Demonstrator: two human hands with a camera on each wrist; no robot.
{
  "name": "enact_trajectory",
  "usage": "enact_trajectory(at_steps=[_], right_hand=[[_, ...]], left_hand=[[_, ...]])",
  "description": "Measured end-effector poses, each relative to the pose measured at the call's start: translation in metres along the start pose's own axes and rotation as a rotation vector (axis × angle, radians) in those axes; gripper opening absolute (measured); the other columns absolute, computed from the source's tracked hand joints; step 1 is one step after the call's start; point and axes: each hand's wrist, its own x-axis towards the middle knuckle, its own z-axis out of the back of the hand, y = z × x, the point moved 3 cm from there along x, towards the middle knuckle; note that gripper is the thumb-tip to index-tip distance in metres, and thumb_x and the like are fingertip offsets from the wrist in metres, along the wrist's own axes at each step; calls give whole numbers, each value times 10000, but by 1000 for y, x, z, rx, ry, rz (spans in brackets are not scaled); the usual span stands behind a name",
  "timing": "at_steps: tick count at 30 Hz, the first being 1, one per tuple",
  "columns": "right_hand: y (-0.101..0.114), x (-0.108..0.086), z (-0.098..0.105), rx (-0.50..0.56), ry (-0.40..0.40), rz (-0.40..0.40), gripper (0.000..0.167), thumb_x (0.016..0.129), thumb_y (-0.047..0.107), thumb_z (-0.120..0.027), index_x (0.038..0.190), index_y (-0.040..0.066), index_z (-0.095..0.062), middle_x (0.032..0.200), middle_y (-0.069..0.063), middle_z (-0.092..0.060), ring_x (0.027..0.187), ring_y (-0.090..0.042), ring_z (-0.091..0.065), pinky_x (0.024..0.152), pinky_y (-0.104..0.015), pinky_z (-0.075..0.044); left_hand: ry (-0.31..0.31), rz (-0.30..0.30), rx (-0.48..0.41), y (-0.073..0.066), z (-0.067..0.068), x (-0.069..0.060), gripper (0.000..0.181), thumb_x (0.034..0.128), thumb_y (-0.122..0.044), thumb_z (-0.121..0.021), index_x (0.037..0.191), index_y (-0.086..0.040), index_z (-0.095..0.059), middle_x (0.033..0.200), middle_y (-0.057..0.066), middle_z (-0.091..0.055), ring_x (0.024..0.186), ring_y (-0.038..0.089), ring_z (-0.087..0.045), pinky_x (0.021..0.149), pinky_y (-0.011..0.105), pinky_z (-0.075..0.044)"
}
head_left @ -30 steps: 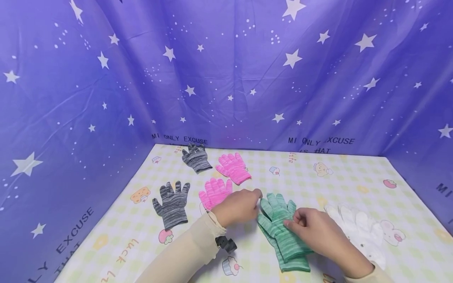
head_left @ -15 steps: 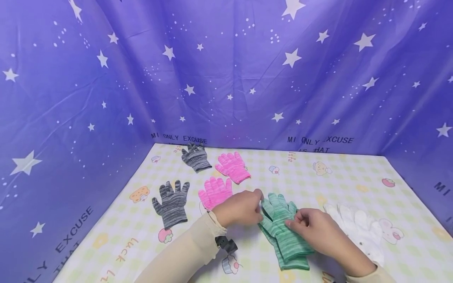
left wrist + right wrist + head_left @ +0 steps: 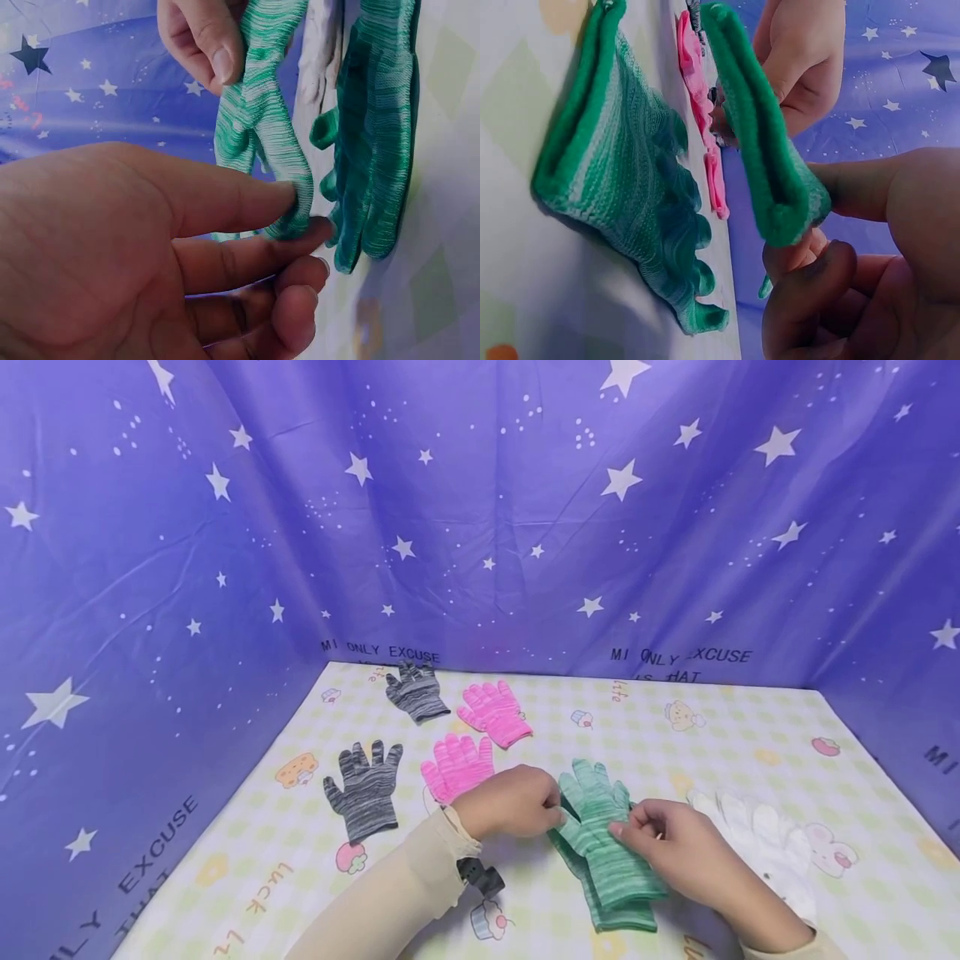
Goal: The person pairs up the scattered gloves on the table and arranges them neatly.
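Inspection of the glove work, lower right of centre in the head view. The upper green glove (image 3: pixel 613 852), striped knit, is held above the lower green glove (image 3: pixel 624 920), which lies on the desk (image 3: pixel 262 835). Both wrist views show a gap between the two. In the head view both cuffs point to the bottom of the frame; the lower cuff shows just beyond the upper one.

Step in hand, judged as laying the one over the other. Recommended: keep the upper green glove flat and lightly taut between both hands, match cuff edge to cuff edge and finger to finger, then lower it evenly. Soft knit is likely to sag or twist if one side is let go first; the glove's thumb should be checked for folding under.

Left grip (image 3: pixel 513 802): thumb and forefinger clamped together on a narrow end of the upper green glove, apparently its thumb, though bunched knit makes this uncertain. Other fingers curl loosely beneath.

Right grip (image 3: pixel 684 852): thumb and forefinger pinched on the opposite side edge of the same glove, fabric between them.

Alongside: a pink glove (image 3: pixel 453 768) left of the left grip; white gloves (image 3: pixel 757 827) at right, partly behind the right forearm.
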Motion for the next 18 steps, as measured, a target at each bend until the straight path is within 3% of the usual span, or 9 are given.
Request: enact_trajectory(at_steps=[9,18], right_hand=[[-4,0,-4,-7,51,33,412,902,496,-762,800,141,-580,624,66,-490,511,-71,-400,515,-261,-380],[-9,3,-9,-60,49,-8,435,865,511,-792,769,151,-567,571,81,-441,494,-69,-359,474,-242,-339]], left_hand=[[14,32,24,1,-2,1,447,960,-260,-675,596,-195,-425,540,-91,-305,497,82,-347,484,241,-299],[29,65,58,1,-10,2,447,967,-309,-688,599,-195,-462,532,-89,-340,497,85,-367,471,250,-299]])
